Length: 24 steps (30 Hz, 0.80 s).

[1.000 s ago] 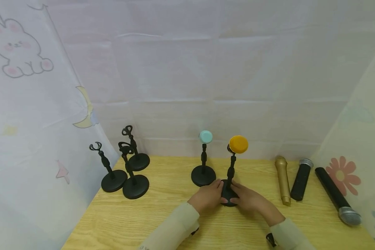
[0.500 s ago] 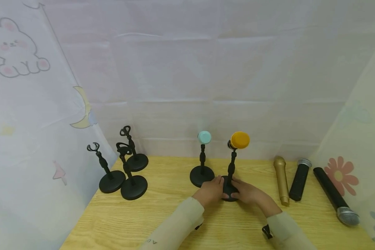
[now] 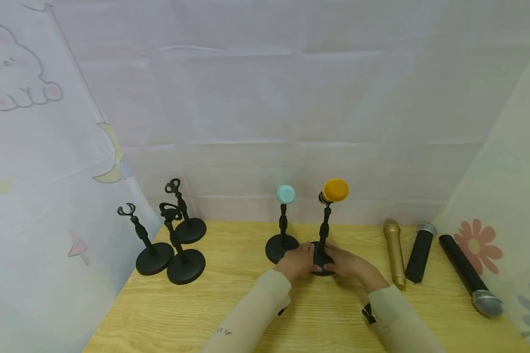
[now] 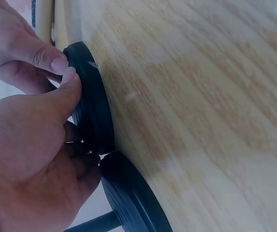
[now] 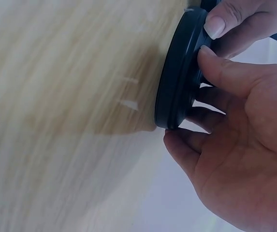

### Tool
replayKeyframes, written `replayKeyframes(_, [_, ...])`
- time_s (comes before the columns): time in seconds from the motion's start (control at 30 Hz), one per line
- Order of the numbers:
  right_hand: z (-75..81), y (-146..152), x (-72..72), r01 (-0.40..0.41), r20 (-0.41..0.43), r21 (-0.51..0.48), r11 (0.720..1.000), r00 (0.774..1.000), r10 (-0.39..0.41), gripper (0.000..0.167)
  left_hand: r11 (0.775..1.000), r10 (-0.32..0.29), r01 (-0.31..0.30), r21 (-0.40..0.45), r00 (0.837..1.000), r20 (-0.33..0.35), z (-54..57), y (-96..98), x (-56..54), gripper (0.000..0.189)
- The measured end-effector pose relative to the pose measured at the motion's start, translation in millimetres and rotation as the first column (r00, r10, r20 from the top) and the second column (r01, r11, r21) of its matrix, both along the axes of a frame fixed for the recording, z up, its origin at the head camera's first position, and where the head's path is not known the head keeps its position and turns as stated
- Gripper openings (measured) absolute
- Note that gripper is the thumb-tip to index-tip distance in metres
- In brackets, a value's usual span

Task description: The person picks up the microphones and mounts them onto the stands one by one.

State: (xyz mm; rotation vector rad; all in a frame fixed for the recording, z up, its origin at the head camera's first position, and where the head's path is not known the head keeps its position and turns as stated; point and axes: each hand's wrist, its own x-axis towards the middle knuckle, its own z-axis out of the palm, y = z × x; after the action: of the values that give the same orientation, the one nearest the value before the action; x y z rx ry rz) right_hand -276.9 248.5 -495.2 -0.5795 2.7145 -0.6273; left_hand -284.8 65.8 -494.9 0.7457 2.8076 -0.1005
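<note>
Both hands grip the round black base (image 3: 321,264) of a tabletop microphone stand (image 3: 324,229), one from each side. A thing with a round orange-yellow end (image 3: 336,190) sits in its clip. My left hand (image 3: 297,263) has its thumb on top of the base and fingers along the rim. My right hand (image 3: 348,264) holds the opposite side likewise, thumbs close together in both wrist views. Just left stands a second microphone stand (image 3: 283,223) with a round mint-green end (image 3: 285,194) at its top. In the left wrist view its base (image 4: 136,195) lies right at the held base (image 4: 94,96).
Several black stands (image 3: 185,265) with bare clips stand at the left of the wooden table (image 3: 229,294). On the right lie a gold microphone (image 3: 395,252), a black one with a silver end (image 3: 420,252) and a longer black one (image 3: 468,272). A cloth (image 3: 247,98) hangs behind.
The held stand has slid away from the person, towards the back of the table, with both hands keeping their grip. It now stands nearly level with the mint-green one. The whole view shifts slightly.
</note>
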Motion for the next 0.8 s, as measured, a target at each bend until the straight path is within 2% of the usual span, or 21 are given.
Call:
replayKeyframes(0.37, [2.4, -1.3, -14.4, 0.029, 0.029, 0.033, 0.999, 0.999, -0.030, 0.060, 1.000, -0.025, 0.025, 0.003, 0.998, -0.049, 1.6, 2.6, -8.6, 0.079])
replayKeyframes(0.57, [4.3, -2.1, -20.2, 0.030, 0.038, 0.026, 0.999, 0.999, -0.031, 0.061, 0.998, -0.047, 0.045, -0.032, 0.996, -0.074, 3.3, 2.7, -13.5, 0.079])
replayKeyframes(0.67, [5.6, -1.7, -22.4, 0.033, 0.048, 0.021, 0.999, 0.998, -0.034, 0.061, 0.997, -0.058, 0.055, -0.047, 0.995, -0.078, 3.8, 3.4, -15.1, 0.078])
replayKeyframes(0.8, [6.0, -1.1, -25.6, 0.030, 0.052, 0.026, 0.999, 0.998, -0.031, 0.061, 0.999, -0.035, 0.034, -0.025, 0.998, -0.052, 2.4, 4.8, -19.0, 0.078])
